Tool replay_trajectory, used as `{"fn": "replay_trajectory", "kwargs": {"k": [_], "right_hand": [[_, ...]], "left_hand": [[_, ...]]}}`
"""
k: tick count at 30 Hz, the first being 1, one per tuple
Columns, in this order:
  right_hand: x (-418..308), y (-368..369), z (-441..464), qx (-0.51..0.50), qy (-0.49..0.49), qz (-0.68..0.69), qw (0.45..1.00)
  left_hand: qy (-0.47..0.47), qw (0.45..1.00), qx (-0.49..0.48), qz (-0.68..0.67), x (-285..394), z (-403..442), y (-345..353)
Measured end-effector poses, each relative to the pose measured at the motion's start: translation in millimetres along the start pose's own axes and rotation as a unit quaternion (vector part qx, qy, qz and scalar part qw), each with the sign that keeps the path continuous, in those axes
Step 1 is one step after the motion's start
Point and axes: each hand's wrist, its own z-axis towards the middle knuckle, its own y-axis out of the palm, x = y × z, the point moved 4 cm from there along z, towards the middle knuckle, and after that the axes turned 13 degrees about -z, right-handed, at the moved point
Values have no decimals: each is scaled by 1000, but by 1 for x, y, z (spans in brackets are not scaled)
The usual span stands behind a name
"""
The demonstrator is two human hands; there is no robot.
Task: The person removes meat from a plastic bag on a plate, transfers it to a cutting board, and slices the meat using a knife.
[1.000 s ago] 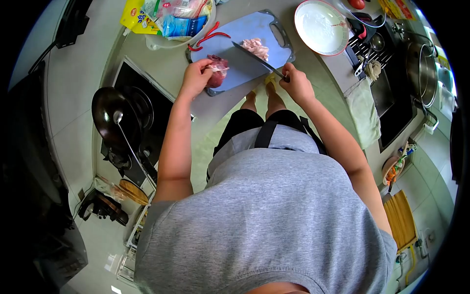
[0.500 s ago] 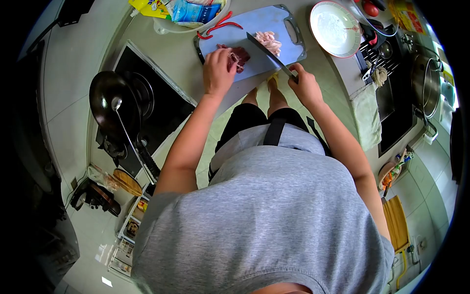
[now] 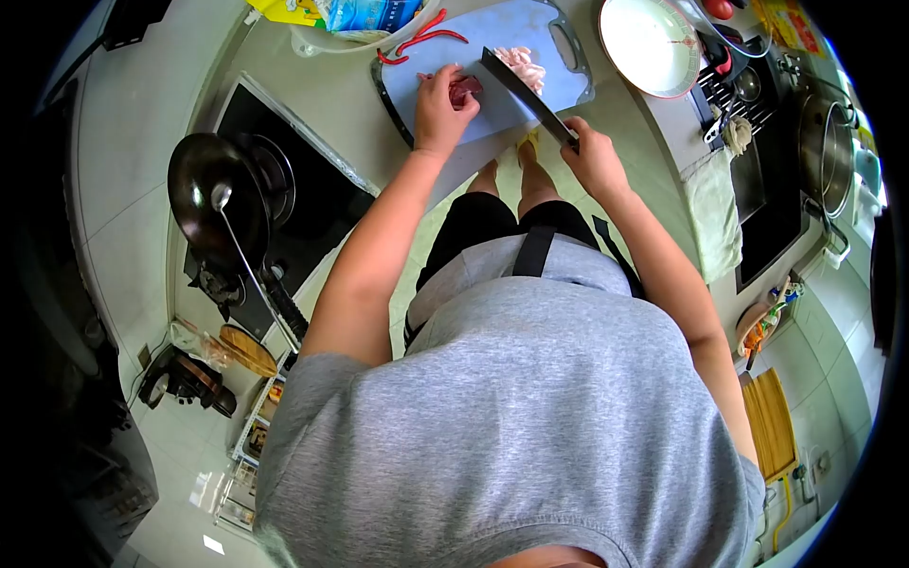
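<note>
A chunk of dark red meat point(image 3: 465, 90) lies on the light blue cutting board point(image 3: 492, 118), partly hidden by my left hand point(image 3: 445, 109), whose fingers are curled over it. My right hand point(image 3: 594, 156) grips the handle of a kitchen knife point(image 3: 525, 95). The dark blade slants up and left across the board, between the red meat and a pile of pale sliced meat point(image 3: 521, 69). It is apart from the red meat. Red chili peppers point(image 3: 431, 38) lie at the board's upper left.
A white plate point(image 3: 649, 47) stands right of the board. A plastic container point(image 3: 327, 40) with packets is at upper left. On the left, a wok point(image 3: 204, 185) with a ladle point(image 3: 222, 197) sits on the black cooktop point(image 3: 327, 213). A cloth point(image 3: 712, 218) hangs over the right counter edge.
My left fingers have closed in further around the red meat, covering more of it. The knife stays in my right hand, its blade tilted a little differently. The whole view has shifted slightly.
</note>
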Motion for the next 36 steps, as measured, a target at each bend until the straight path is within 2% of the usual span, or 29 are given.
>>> {"fn": "replay_trajectory", "kwargs": {"k": [1,4,5,6,8,9,12,14,16,17,19,23,25,26,28,29,30,32,36], "right_hand": [[1,0,0,-6,4,10,1000],[-1,0,-3,9,7,8,1000],[-2,0,-5,7,6,8,1000],[-5,-4,-8,-4,6,27,1000],[-14,-9,-15,-18,2,44,999],[-19,-10,-19,-24,-7,51,998],[-24,-6,-22,-50,-30,44,997],[-23,-2,-24,-73,-44,28,996],[-22,-1,-24,-60,-15,-39,997],[-22,-3,-21,-60,-18,-40,997],[-26,-11,-19,-87,-14,-176,980],[-28,-6,-19,-61,-33,-183,981],[-36,-6,-23,-56,-54,-99,992],[-40,-5,-25,-56,-55,-100,992],[-57,-4,-27,-114,-35,-73,990],[-61,-1,-25,-124,-36,-80,988],[-62,3,-23,-124,-36,-80,988],[-65,14,-18,-128,-52,-113,984],[-80,9,-17,-159,-57,-151,974]], "left_hand": [[-1,1000,0,1,2,-1,-3],[133,979,1,154,20,-11,-23],[134,966,23,221,20,-15,-29],[132,966,25,222,25,-20,-31],[-10,948,48,315,25,-32,-38],[-36,959,72,272,19,-36,-37],[-45,970,52,232,3,-37,-31],[-51,969,75,230,-1,-36,-29],[-121,960,84,236,-8,-36,-34],[-122,960,87,236,-9,-35,-37],[-131,958,65,245,-14,-38,-40],[-92,966,68,230,-14,-42,-43],[-101,968,59,221,-4,-44,-44],[-102,968,60,221,2,-48,-43],[-3,957,92,276,29,-51,-42],[50,958,59,278,40,-48,-43],[51,958,59,277,37,-47,-44],[197,946,7,256,37,-49,-39],[204,957,-14,207,22,-55,-38]]}}
